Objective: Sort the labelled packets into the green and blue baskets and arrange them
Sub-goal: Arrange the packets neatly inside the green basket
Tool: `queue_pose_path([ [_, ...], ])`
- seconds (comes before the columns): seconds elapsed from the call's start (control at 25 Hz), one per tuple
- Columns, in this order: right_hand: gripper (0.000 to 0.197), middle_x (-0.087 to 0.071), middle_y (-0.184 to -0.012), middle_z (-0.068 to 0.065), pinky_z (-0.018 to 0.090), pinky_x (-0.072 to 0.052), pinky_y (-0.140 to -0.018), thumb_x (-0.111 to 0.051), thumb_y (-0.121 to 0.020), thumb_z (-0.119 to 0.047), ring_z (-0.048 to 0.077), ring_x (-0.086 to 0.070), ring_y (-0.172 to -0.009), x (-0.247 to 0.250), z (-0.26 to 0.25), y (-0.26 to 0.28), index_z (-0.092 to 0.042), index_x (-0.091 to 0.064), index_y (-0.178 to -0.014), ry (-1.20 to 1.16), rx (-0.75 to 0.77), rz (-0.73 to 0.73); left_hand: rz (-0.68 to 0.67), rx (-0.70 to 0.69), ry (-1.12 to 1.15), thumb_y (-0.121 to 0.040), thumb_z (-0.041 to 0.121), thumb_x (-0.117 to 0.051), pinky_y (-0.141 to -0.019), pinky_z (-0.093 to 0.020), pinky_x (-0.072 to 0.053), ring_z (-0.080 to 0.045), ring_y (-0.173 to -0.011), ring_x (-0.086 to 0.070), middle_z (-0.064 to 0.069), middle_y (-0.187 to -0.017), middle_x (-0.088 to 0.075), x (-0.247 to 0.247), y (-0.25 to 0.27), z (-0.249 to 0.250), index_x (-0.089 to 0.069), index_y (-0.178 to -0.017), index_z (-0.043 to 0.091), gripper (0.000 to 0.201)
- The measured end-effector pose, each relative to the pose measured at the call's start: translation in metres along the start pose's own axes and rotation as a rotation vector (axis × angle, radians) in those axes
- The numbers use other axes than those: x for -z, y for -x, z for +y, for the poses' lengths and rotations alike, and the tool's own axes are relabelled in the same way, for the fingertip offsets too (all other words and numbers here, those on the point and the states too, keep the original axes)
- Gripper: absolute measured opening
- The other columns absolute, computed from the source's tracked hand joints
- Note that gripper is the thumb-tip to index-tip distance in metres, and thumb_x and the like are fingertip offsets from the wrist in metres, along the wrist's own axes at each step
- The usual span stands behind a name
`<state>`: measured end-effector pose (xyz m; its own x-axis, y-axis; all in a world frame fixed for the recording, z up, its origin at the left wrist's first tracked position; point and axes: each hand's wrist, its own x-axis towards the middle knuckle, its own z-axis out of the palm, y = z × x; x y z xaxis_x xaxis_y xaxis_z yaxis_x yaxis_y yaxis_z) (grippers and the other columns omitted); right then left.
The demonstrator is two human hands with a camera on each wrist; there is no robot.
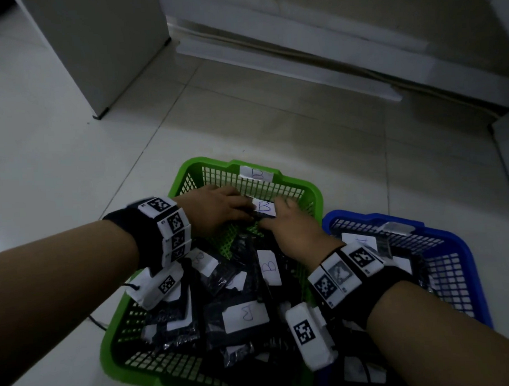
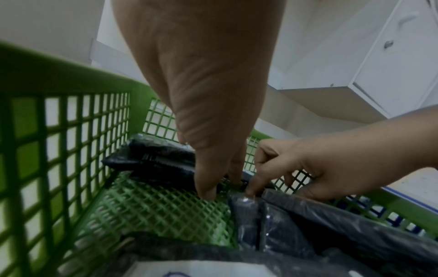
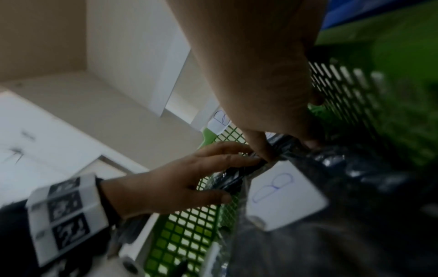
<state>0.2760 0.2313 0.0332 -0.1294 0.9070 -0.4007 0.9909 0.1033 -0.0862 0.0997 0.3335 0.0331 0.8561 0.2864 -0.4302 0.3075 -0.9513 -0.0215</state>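
Two hands (image 1: 248,216), packets (image 1: 246,314) crowding green basket (image 1: 314,190)

Two baskets: one green basket (image 1: 313,190), one blue basket (image 1: 462,243).

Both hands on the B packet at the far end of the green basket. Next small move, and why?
Probably lay it flat against the far wall. Both hands, left hand and right hand, hold the B packet over bare mesh in the green basket, which is tagged B.
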Motion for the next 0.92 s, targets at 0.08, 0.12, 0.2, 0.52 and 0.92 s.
queue_pose_path([
  [0.08, 0.036, -0.028, -0.138, 0.016, 0.04, -0.04, -0.092, -0.043, -0.096, -0.023, 0.034, -0.026, -0.13, 0.004, 0.0, 0.0, -0.021, -0.047, -0.132, 0.09, 0.003, 0.005, -0.029, 0.007, -0.008, -0.093, 0.028, -0.047, -0.109, -0.046, -0.03, -0.02, -0.141, -0.014, 0.015, -0.156, -0.009, 0.001, -0.001, 0.002, -0.016, -0.146, 0.043, 0.063],
  [0.12, 0.036, -0.03, -0.137, 0.015, 0.039, -0.039, -0.091, -0.043, -0.096, -0.024, 0.033, -0.028, -0.129, 0.006, -0.001, 0.001, -0.02, -0.047, -0.132, 0.109, 0.013, 0.02, -0.034, 0.003, -0.013, -0.094, 0.027, -0.046, -0.11, -0.045, -0.028, -0.02, -0.141, -0.013, 0.016, -0.156, -0.009, 0.002, -0.002, 0.003, -0.016, -0.146, 0.043, 0.062],
  [0.2, 0.034, -0.032, -0.136, 0.014, 0.039, -0.035, -0.094, -0.044, -0.096, -0.025, 0.032, -0.028, -0.129, 0.013, -0.001, 0.0, -0.022, -0.052, -0.129, 0.139, 0.048, 0.035, -0.039, 0.009, -0.035, -0.095, 0.028, -0.044, -0.11, -0.044, -0.027, -0.02, -0.141, -0.013, 0.015, -0.156, -0.011, 0.003, -0.003, 0.006, -0.015, -0.146, 0.042, 0.061],
  [0.52, 0.023, -0.058, -0.092, -0.003, 0.026, -0.04, -0.066, -0.064, -0.081, -0.008, 0.019, -0.057, -0.09, 0.042, 0.022, 0.0, -0.027, -0.06, -0.094, -0.241, -0.067, 0.0, -0.051, 0.029, -0.01, -0.094, 0.031, -0.044, -0.111, -0.043, -0.025, -0.019, -0.142, -0.014, 0.014, -0.155, -0.018, 0.0, -0.004, 0.009, -0.015, -0.147, 0.038, 0.061],
  [0.92, 0.016, -0.05, -0.099, 0.01, 0.034, -0.039, -0.063, -0.054, -0.079, 0.002, 0.028, -0.045, -0.1, 0.001, 0.01, 0.001, -0.009, -0.056, -0.091, -0.192, -0.147, 0.425, 0.293, 0.187, 0.375, -0.085, 0.009, -0.054, -0.1, -0.032, -0.037, -0.024, -0.122, -0.045, -0.006, -0.135, -0.046, 0.004, 0.018, -0.001, -0.047, -0.134, 0.015, 0.05],
])
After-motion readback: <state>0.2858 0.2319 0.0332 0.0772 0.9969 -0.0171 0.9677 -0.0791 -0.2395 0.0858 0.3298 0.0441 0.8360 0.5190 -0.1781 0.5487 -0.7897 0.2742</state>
